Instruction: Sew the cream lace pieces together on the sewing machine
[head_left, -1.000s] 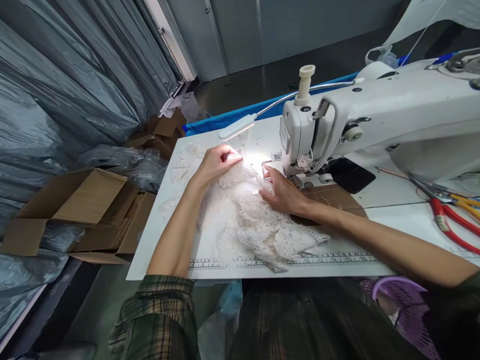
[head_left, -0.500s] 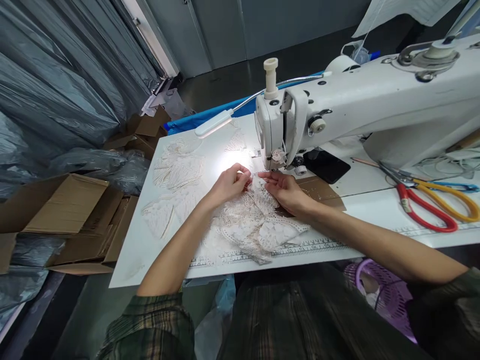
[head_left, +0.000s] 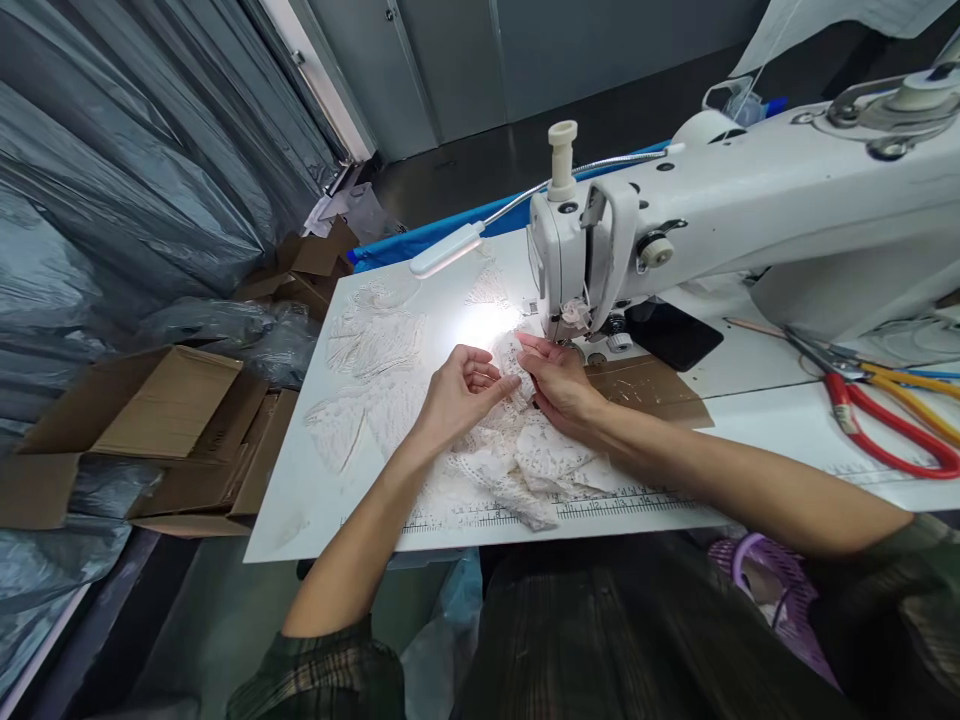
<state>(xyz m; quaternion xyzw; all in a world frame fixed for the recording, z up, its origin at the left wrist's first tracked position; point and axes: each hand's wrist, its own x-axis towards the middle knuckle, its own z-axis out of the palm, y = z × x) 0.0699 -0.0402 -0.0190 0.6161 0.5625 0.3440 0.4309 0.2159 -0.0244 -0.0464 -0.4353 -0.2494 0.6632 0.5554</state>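
White lace fabric (head_left: pixel 517 455) lies bunched on the table in front of the sewing machine (head_left: pixel 581 240). My left hand (head_left: pixel 461 390) is at the left edge of a raised piece of it, thumb reaching across the lace and the other fingers curled. On the other side my right hand (head_left: pixel 559 380) pinches the same piece, just in front of the needle area. Its fingertips are partly hidden by the lace. Further left, flat lace pieces (head_left: pixel 379 340) are laid out in stacks.
A lit lamp (head_left: pixel 448 250) hangs over the white table (head_left: pixel 289 500). Right of the needle are a black phone (head_left: pixel 673 335), brown cardboard (head_left: pixel 649 390) and red-handled scissors (head_left: pixel 889 425). Open cardboard boxes (head_left: pixel 169 410) stand at left, and a purple basket (head_left: pixel 791 590) sits below the table.
The raised lace has been turned and lifted between my hands. My left hand has opened somewhat, its thumb now across the lace. The whole view has shifted slightly.
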